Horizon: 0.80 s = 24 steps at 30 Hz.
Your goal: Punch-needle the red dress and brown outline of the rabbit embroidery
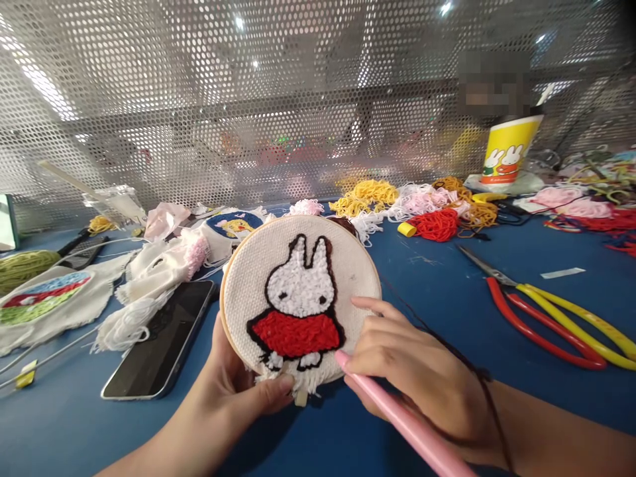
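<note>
A round wooden embroidery hoop (pixel 226 318) is held up and tilted toward me, its cream cloth stretched tight. The cloth bears a looped yarn rabbit (pixel 301 288) with a white head, red body and black outline. My left hand (pixel 248 391) grips the hoop's lower left rim, thumb in front near the frayed cloth edge. In my right hand (pixel 407 371) is a pink punch needle (pixel 402 421), held like a pen. Its tip end lies by the rabbit's lower right side; whether it pierces the cloth is hidden. Dark brown yarn (pixel 467 364) trails over my right wrist.
Scissors (pixel 541 311) with red and yellow handles lie at right. A phone (pixel 161 341) rests at left beside finished pieces (pixel 47 298). Yarn bundles (pixel 370 197) line the back, with a yellow cup (pixel 511 149) at the right, before a perforated metal wall (pixel 318 86).
</note>
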{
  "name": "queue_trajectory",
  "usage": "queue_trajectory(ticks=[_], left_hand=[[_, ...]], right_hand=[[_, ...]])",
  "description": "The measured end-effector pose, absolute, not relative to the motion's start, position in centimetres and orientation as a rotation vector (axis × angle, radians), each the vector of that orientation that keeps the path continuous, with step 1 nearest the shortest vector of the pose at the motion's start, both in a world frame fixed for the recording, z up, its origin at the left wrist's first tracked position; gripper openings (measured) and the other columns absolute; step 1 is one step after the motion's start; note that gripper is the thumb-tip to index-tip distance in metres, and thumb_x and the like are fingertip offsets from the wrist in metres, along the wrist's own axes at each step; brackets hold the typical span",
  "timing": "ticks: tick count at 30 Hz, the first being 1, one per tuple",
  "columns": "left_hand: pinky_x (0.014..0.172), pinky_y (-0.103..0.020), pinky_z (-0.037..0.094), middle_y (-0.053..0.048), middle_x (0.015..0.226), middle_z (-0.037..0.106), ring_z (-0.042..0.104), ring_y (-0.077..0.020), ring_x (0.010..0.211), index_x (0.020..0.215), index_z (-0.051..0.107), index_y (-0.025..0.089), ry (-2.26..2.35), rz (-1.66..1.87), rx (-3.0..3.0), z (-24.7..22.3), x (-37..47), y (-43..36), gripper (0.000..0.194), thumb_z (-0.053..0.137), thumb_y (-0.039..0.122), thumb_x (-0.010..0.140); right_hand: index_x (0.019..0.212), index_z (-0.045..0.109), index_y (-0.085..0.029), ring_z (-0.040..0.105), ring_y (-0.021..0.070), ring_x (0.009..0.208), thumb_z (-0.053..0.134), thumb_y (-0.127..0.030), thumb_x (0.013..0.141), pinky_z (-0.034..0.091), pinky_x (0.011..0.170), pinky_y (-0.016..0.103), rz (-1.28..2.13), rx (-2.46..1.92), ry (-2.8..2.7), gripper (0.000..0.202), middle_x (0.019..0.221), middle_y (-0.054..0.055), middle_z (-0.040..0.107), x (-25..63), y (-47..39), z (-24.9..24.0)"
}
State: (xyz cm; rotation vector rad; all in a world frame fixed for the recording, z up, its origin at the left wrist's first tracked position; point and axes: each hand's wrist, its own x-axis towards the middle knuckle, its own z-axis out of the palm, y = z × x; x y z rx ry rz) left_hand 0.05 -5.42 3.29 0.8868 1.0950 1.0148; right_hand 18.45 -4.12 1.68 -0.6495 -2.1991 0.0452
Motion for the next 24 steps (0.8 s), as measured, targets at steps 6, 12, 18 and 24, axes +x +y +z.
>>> queue_trajectory(ticks=[6, 12, 18, 24], left_hand=[[0.057, -0.018, 0.051, 0.004, 0.102, 0.060, 0.060, -0.0160, 0.080, 0.123, 0.014, 0.043, 1.065, 1.032, 0.945, 2.5, -0.2, -5.5, 0.092, 0.069, 0.009, 0.057], [0.080, -0.020, 0.045, 0.004, 0.115, 0.053, 0.047, -0.0185, 0.106, 0.124, 0.017, 0.038, 1.030, 1.093, 1.066, 1.7, -0.5, -6.0, 0.088, 0.069, 0.013, 0.058], [0.072, -0.019, 0.048, -0.001, 0.122, 0.046, 0.049, -0.0197, 0.102, 0.126, 0.012, 0.037, 1.023, 1.063, 1.134, 1.7, -0.6, -5.6, 0.091, 0.068, 0.012, 0.059], [0.049, -0.015, 0.047, 0.000, 0.104, 0.057, 0.059, -0.0124, 0.070, 0.123, 0.012, 0.043, 1.098, 0.948, 0.920, 3.0, 0.0, -5.5, 0.091, 0.067, 0.010, 0.059]], right_hand=[[0.055, 0.054, -0.012, 0.041, 0.0077, 0.050, 0.048, -0.003, 0.071, 0.039, 0.084, 0.038, -0.058, -0.728, -2.216, 0.019, 0.048, -0.001, 0.050, 17.9, -4.6, 1.6], [0.051, 0.050, -0.014, 0.035, 0.0071, 0.047, 0.048, -0.007, 0.072, 0.040, 0.079, 0.034, -0.098, -0.726, -2.053, 0.022, 0.042, -0.004, 0.041, 17.2, -4.7, 0.6], [0.061, 0.053, -0.014, 0.036, 0.0090, 0.051, 0.045, -0.009, 0.072, 0.039, 0.081, 0.037, -0.069, -0.753, -2.035, 0.014, 0.048, -0.002, 0.042, 17.1, -4.7, 0.4], [0.063, 0.047, -0.015, 0.042, 0.0061, 0.047, 0.049, -0.004, 0.065, 0.043, 0.082, 0.035, 0.181, -0.752, -2.008, 0.011, 0.049, -0.004, 0.046, 18.1, -5.1, 2.2]])
